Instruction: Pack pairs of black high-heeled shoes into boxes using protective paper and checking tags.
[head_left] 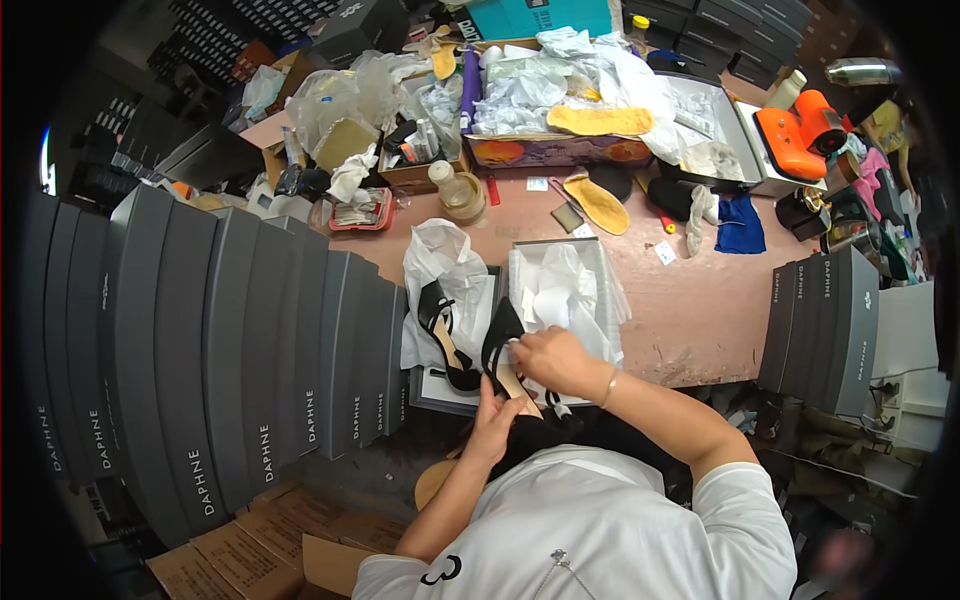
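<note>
A black high-heeled shoe [505,322] with thin straps and a beige insole is held over the near edge of the table. My left hand [494,418] is closed around its heel end from below. At the straps, my right hand [556,361] has its fingers pinched together; a small white bit shows at the fingertips, too small to name. The matching black shoe [436,308] lies to the left on white tissue paper [445,250] in an open grey shoebox [443,404]. Beside it, a second open box part [519,262] contains more crumpled white paper.
Tall stacks of dark grey shoeboxes [235,330] line the left side; a shorter stack [820,310] stands at right. Across the back are a carton [548,150] full of crumpled paper, a glass jar [462,195], yellow pads [600,205] and an orange device [785,140].
</note>
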